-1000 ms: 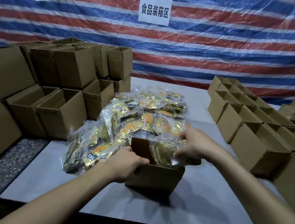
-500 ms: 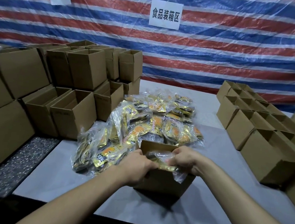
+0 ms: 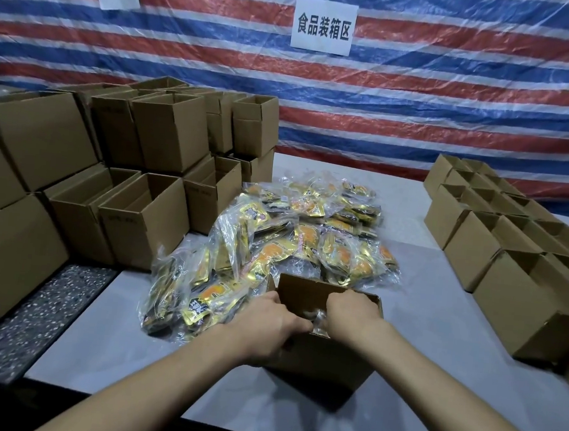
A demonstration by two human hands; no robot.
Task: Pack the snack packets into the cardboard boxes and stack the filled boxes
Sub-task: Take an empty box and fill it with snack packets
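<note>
An open cardboard box point(image 3: 323, 359) stands on the grey table, just in front of me. My left hand point(image 3: 266, 327) grips its near-left rim. My right hand point(image 3: 350, 312) is down inside the box, fingers curled round a clear snack packet bag point(image 3: 317, 318) that is mostly hidden by the box wall. Behind the box lies a heap of yellow and orange snack packets point(image 3: 284, 246) in clear bags.
Stacked cardboard boxes point(image 3: 148, 182), some open, fill the left side, partly on a speckled surface point(image 3: 41, 304). Rows of open boxes point(image 3: 500, 248) line the right. A striped tarp with paper signs point(image 3: 322, 26) hangs behind the grey table point(image 3: 135, 333).
My right hand carried a packet bag from above the box rim down into the box. My left hand stayed on the box rim. The camera moved closer and tilted slightly.
</note>
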